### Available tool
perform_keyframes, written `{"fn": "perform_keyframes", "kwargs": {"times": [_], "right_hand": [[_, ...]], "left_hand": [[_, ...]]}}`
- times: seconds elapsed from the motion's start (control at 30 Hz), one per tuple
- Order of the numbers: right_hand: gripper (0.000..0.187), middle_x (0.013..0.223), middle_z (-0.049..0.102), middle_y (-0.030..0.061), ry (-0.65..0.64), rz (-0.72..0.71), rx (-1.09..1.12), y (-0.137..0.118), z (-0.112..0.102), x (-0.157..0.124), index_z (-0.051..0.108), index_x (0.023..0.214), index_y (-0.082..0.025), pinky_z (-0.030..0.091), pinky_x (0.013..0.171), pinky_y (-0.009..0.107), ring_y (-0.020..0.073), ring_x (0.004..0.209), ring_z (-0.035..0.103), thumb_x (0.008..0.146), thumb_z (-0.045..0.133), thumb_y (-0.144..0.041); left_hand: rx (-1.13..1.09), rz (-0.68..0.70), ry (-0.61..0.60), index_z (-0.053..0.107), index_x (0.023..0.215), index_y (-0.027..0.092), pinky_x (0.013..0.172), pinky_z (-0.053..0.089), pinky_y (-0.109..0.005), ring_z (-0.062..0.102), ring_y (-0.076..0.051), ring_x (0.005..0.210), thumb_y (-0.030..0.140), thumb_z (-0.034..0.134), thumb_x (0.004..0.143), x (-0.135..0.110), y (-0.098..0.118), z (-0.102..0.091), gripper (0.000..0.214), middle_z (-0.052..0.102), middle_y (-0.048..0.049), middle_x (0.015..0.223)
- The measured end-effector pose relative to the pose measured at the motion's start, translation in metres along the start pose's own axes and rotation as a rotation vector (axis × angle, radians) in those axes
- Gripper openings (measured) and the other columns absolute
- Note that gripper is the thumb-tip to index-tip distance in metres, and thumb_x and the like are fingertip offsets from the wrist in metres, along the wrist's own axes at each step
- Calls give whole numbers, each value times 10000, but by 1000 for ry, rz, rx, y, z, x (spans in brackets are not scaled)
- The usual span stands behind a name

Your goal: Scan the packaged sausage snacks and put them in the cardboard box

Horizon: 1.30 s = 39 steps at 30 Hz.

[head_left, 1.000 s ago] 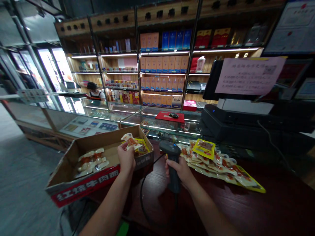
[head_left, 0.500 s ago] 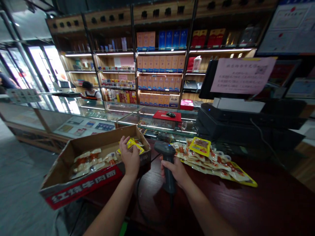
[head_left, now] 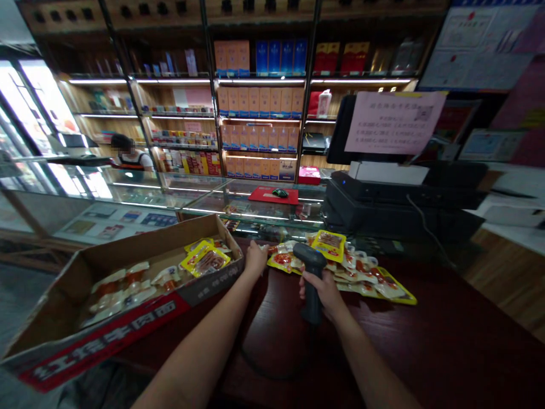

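Observation:
My right hand [head_left: 322, 287] is wrapped around the handle of a dark grey barcode scanner [head_left: 313, 278], held upright over the dark red table. My left hand [head_left: 256, 260], between the box and the pile, has its fingers closed at the pale end of a snack packet [head_left: 281, 247]. That packet lies at the left end of a pile of vacuum-sealed snack packets [head_left: 361, 275]. A yellow packet [head_left: 329, 244] rests on top of the pile, behind the scanner. Left of my hand, a cardboard box [head_left: 128, 309] contains yellow packets [head_left: 206, 258] and pale sealed packets [head_left: 134, 281].
A glass display counter [head_left: 170, 196] runs behind the table, with a red mat [head_left: 259, 195] and a mouse [head_left: 280, 193]. A black cash-register machine [head_left: 395, 199] stands at the right. The scanner's cable loops over the table [head_left: 272, 335]. A person [head_left: 130, 156] sits beyond the counter.
My left hand has come out of the box and moved right to the pile's left end, closing on a packet. The yellow packet stays in the box. My view has turned; the scanner is nearer the pile.

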State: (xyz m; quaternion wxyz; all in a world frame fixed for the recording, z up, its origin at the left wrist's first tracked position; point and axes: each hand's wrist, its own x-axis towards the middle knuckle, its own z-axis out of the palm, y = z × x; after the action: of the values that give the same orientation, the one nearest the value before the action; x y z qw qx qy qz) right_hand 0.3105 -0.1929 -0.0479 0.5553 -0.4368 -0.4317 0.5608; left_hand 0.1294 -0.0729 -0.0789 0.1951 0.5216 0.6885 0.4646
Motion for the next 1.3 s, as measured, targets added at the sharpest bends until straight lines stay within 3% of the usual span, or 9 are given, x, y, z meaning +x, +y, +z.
{"fn": "perform_keyframes", "kwargs": {"times": [0.13, 0.33, 0.47, 0.67, 0.8, 1.07, 1.3], "right_hand": [[308, 526, 588, -24, 3, 18, 14, 6, -7, 3, 571, 747, -143, 463, 386, 248, 126, 395, 548, 615, 700, -389], [341, 528, 586, -33, -35, 44, 0, 7, -8, 6, 564, 798, -150, 473, 402, 251, 124, 401, 552, 610, 706, -397], [364, 539, 591, -33, -35, 59, -25, 10, -9, 8, 564, 828, -153, 480, 414, 256, 125, 411, 559, 610, 705, -408], [394, 524, 588, -37, -29, 68, -46, 16, -8, 9, 563, 840, -152, 471, 406, 263, 130, 399, 551, 599, 708, -427], [386, 522, 587, -35, -25, 42, -51, 12, -6, 5, 560, 835, -151, 470, 406, 264, 131, 397, 550, 605, 704, -425], [365, 537, 590, -26, 18, -33, -86, 7, -6, 2, 562, 796, -148, 469, 402, 255, 135, 412, 558, 613, 703, -431], [351, 537, 586, -24, 6, -45, -78, 11, -8, 5, 565, 783, -158, 473, 401, 265, 139, 403, 556, 620, 697, -438]], "left_hand": [[105, -137, -9, 534, 838, 105, 760, 432, -359, 609, -328, 944, 345, 627, 697, 13, -6, 6, 293, 624, -277, 950], [91, -121, -11, 438, 503, 196, 730, 437, -352, 625, -322, 871, 324, 665, 611, 18, -16, 8, 283, 650, -174, 705], [23, -75, -2, 416, 554, 197, 748, 440, -368, 619, -286, 851, 280, 617, 674, 16, -20, 10, 249, 610, -109, 663], [-568, -197, 131, 358, 738, 191, 595, 510, -340, 593, -140, 654, 205, 454, 819, 12, -11, 11, 127, 515, -24, 795], [-784, -128, 147, 342, 790, 202, 538, 535, -312, 573, -115, 629, 208, 436, 837, 6, -2, 10, 106, 472, -1, 802], [-822, 38, 178, 358, 803, 195, 516, 547, -278, 575, -106, 623, 332, 484, 816, -2, -2, 9, 187, 474, 15, 791], [-743, 41, 207, 396, 817, 181, 484, 511, -241, 562, -96, 559, 405, 495, 804, -2, -6, 14, 244, 498, 20, 731]]}}
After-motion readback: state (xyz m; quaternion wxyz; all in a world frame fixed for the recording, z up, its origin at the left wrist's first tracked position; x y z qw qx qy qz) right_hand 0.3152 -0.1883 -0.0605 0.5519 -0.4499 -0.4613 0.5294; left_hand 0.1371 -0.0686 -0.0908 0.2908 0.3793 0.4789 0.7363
